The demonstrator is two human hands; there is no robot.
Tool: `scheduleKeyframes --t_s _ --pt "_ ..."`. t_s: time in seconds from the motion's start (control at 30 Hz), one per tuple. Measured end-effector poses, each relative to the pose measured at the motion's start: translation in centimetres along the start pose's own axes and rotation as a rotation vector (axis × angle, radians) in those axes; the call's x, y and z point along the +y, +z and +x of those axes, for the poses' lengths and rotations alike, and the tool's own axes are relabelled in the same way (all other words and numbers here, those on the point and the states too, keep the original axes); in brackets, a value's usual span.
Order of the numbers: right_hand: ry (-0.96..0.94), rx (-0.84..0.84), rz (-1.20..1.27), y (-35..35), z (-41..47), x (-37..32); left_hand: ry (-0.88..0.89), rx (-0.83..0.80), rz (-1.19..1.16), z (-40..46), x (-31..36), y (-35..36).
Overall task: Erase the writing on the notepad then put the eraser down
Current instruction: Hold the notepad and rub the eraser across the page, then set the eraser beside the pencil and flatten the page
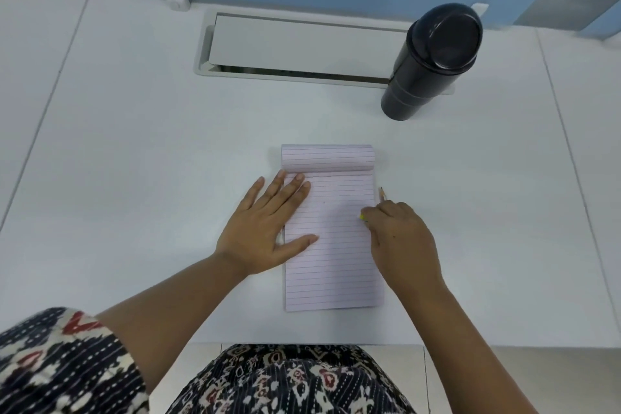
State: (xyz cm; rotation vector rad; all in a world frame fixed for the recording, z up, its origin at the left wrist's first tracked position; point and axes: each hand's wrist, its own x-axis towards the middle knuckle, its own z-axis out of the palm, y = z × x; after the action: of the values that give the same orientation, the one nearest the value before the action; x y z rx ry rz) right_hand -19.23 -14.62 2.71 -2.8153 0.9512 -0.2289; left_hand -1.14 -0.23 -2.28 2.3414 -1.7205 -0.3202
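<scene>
A pale lilac lined notepad (336, 265) lies on the white desk, its top sheets rolled back over the head. One small dark mark shows near the middle of the page. My left hand (265, 232) lies flat, fingers spread, on the pad's left edge. At the pad's right edge my right hand (400, 239) is closed around a small yellow-green eraser (362, 217), of which only a sliver shows at the fingertips, touching the paper. A pencil (382, 193) lies just right of the pad, its point away from me, mostly hidden under my right hand.
A tall black lidded tumbler (433, 60) stands at the back right. A white cable-tray flap (302, 44) is set into the desk behind the pad. The desk's front edge runs just above my patterned clothing (289, 380).
</scene>
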Motion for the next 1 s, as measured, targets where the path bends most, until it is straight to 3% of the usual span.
scheduleKeyframes --t_s 0.1,0.17,0.23,0.37,0.47,0.63,1.0 --pt "-0.016 -0.026 -0.003 -0.5 -0.4 0.7 -0.001 -0.006 0.009 0.0 0.1 -0.1" --pt "0.092 0.006 0.193 -1.0 -1.0 1.2 0.002 -0.011 0.01 0.1 0.1 -0.1" --pt "0.267 0.059 0.434 -1.5 -1.7 1.8 0.0 -0.019 0.004 0.0 0.0 -0.1" --pt "0.82 0.088 0.889 -2.1 -3.0 2.9 -0.002 -0.026 0.002 0.1 0.1 -0.1" --pt "1.003 0.089 1.04 -2.3 -3.7 3.2 -0.003 -0.029 0.002 0.1 0.1 -0.1" --pt "1.071 0.093 1.034 -2.2 -4.8 3.2 0.002 -0.024 -0.003 0.0 0.1 0.0" --pt "1.004 0.12 0.912 -1.4 -5.7 3.8 0.002 -0.043 0.022 0.0 0.0 0.0"
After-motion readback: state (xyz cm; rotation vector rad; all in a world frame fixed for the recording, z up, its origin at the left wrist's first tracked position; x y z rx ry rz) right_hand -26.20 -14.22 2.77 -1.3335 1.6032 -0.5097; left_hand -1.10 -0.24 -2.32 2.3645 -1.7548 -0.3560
